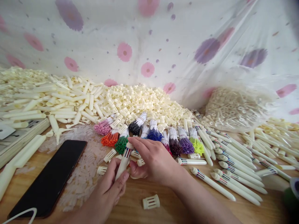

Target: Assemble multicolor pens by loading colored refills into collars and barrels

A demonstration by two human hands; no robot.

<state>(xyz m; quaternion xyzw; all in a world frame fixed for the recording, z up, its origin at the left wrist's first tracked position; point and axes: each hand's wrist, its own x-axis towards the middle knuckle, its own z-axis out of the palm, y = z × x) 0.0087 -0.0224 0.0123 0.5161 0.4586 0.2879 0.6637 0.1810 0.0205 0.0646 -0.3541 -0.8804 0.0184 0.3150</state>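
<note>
My left hand (114, 182) is closed around the lower body of a cream multicolour pen (125, 158), which stands tilted with its slotted, coloured end upward. Over that end reaches my right hand (150, 157), its fingers stretched out and touching the pen's top, the thumb apart below. Just beyond the hands lie rubber-banded bundles of thin refills with coloured ends, among them orange refills (109, 139), blue refills (154, 133) and yellow-green refills (196, 146). A loose slotted collar (151, 202) rests on the table in front of my right wrist.
Assembled multicolour pens (235, 186) lie in rows at right. A large heap of slotted collars (140, 99) and pen barrels (35, 99) fills the back. A black phone (50, 177) lies left, beside clear plastic bits (81, 174). A plastic bag (238, 109) holds small white parts.
</note>
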